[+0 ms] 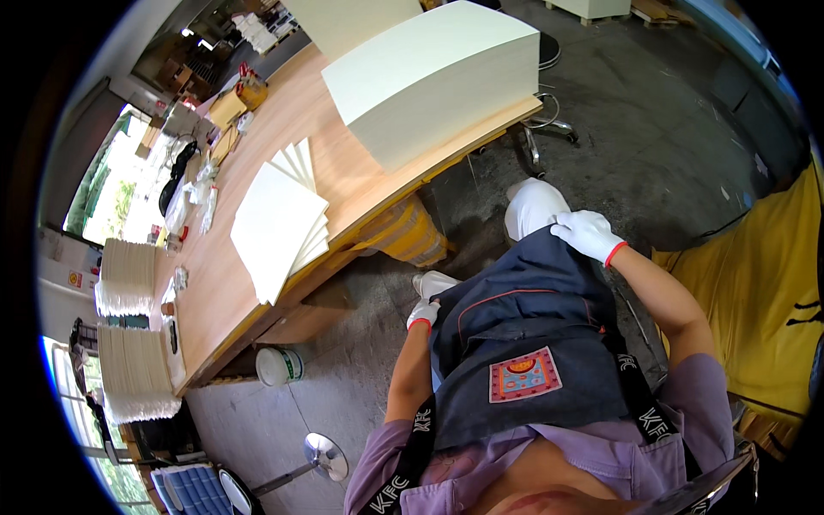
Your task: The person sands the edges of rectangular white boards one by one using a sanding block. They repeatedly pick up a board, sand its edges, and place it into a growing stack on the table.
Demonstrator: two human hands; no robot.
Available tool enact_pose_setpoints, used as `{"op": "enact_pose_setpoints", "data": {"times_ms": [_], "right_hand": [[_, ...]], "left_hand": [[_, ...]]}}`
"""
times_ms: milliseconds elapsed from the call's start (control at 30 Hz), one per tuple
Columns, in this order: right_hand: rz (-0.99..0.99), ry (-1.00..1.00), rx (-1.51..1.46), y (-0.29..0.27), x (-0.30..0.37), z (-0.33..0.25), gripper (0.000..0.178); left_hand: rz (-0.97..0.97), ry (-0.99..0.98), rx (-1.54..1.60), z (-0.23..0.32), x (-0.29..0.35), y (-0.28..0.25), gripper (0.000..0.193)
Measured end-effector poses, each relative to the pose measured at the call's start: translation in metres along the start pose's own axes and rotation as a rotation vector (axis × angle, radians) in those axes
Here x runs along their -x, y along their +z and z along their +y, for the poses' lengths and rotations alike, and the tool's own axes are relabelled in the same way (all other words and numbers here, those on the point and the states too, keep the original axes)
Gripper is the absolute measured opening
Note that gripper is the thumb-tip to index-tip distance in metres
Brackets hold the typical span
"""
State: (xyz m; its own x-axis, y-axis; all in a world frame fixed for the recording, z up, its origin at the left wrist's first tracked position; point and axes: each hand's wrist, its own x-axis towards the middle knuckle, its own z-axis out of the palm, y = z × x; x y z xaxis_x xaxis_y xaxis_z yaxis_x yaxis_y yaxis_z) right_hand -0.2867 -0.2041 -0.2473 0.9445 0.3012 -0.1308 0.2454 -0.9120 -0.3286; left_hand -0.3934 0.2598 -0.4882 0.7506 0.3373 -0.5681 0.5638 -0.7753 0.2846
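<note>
I am sitting with a dark blue apron [536, 322] spread over my lap, a colourful square patch on its front. My left hand [422, 314], in a white glove with a red cuff, is closed on the apron's left edge; its fingers are partly hidden. At the apron's far right corner, by my knee, my right hand [590, 236] wears a matching glove and pinches the cloth. Ahead on the left, a fanned stack of cream sheets [279, 223] lies on the wooden table [215, 292], touched by neither hand.
A tall block of stacked pale sheets [446, 86] stands at the table's far end. Further stacks [137, 369] rise at the left. Below are a white bucket [279, 366] and a yellow wrapped bundle [403, 232]. Yellow sheeting [747, 292] hangs to my right.
</note>
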Motion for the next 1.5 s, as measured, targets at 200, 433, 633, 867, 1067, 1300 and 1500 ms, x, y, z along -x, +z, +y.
{"op": "enact_pose_setpoints", "data": {"times_ms": [200, 433, 633, 867, 1067, 1300, 1500], "right_hand": [[-0.290, -0.024, -0.081, -0.004, 0.049, 0.049, 0.028], [-1.791, 0.244, -1.091, 0.026, 0.113, 0.058, 0.020], [-0.547, -0.132, -0.475, -0.089, 0.019, 0.027, 0.035], [0.136, -0.094, -0.345, -0.256, -0.079, 0.042, 0.029], [0.241, -0.094, 0.035, -0.305, -0.169, 0.060, 0.047], [0.088, -0.252, 0.030, -0.313, -0.222, 0.057, 0.038], [0.008, -0.234, -0.195, -0.314, -0.228, 0.062, 0.031]], "left_hand": [[-0.287, 0.288, 0.084, -0.019, 0.038, -0.033, 0.045], [-0.727, 0.462, -0.192, -0.006, 0.141, -0.051, 0.048], [-0.191, 0.694, -0.389, 0.192, 0.155, -0.195, 0.047], [1.020, 0.959, -0.217, 0.315, 0.175, -0.388, 0.049], [0.751, 0.458, -0.420, 0.308, 0.147, -0.427, 0.058], [0.608, 0.521, -0.292, 0.303, 0.123, -0.430, 0.059], [0.618, 0.537, -0.286, 0.314, 0.136, -0.429, 0.058]]}}
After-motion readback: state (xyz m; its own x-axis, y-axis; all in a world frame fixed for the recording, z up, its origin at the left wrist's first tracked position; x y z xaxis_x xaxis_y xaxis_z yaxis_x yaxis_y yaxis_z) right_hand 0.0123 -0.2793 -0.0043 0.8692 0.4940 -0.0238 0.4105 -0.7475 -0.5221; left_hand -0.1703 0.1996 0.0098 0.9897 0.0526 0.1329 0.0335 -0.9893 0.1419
